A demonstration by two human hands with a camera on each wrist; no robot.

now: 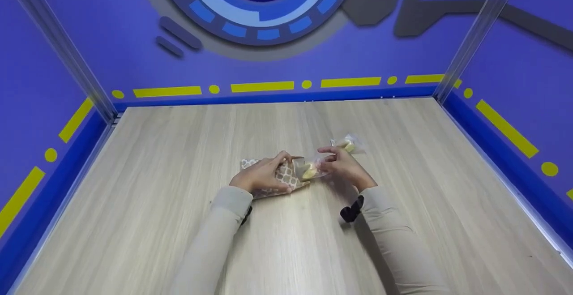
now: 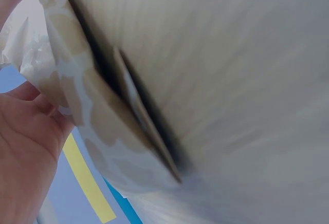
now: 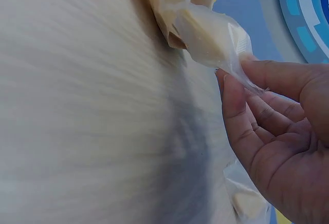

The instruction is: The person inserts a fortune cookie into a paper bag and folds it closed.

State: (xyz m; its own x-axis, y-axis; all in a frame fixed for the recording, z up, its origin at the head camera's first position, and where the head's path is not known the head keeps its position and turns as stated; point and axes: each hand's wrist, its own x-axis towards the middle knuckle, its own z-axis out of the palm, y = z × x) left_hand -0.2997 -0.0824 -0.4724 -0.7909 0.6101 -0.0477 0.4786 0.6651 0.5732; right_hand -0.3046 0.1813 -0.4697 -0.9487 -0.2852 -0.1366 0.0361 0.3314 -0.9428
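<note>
Left grip [image 1: 263,175] on patterned pouch [image 1: 287,176] — right grip [image 1: 344,166] at 1 of 2 clear packets [image 1: 309,171]

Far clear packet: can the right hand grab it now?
Probably not yet: the right hand pinches another clear packet, but the far clear packet lies close by, with nothing visibly in between.

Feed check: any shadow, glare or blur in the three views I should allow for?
Head: pale sheen on the near-middle table, dark shadow alongside the right sleeve; left wrist: table looks soft and streaky, with a dark shadow along the patterned bag; right wrist: streaky table again, broad soft-edged shadow across it, clear packet looks hazy.
</note>
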